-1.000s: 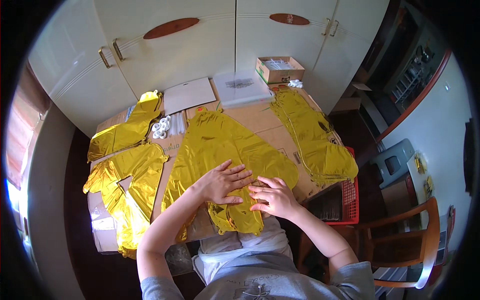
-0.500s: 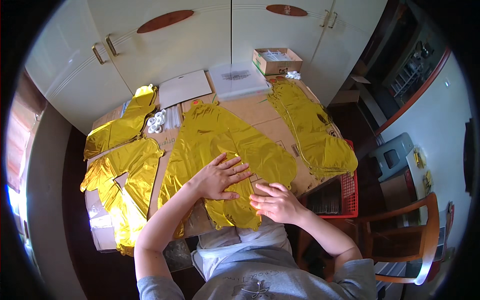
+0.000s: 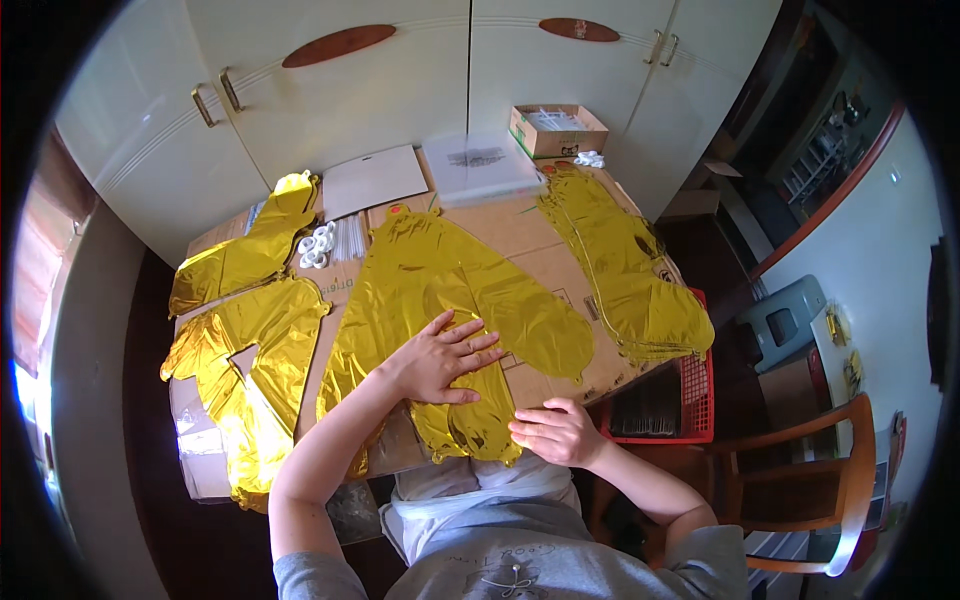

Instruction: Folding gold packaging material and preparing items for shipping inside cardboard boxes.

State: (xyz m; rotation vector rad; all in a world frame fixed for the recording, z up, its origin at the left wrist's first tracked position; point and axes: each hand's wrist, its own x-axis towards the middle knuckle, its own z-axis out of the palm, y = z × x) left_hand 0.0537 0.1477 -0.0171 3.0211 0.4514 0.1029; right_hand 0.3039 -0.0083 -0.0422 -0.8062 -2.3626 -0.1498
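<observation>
The left hand (image 3: 437, 368) has fingers spread wide, gold foil (image 3: 425, 265) beneath them; the right hand (image 3: 562, 434) has fingers bunched at its edge, pinching or not, I cannot tell.

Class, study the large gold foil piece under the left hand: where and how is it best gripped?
Probably by the near end of the gold foil piece, coming from the person's side. That end seems to overhang the cardboard-covered table, so it could be pinched from above and below. Its middle looks harder: thin, spread flat, and partly under the left hand.
</observation>
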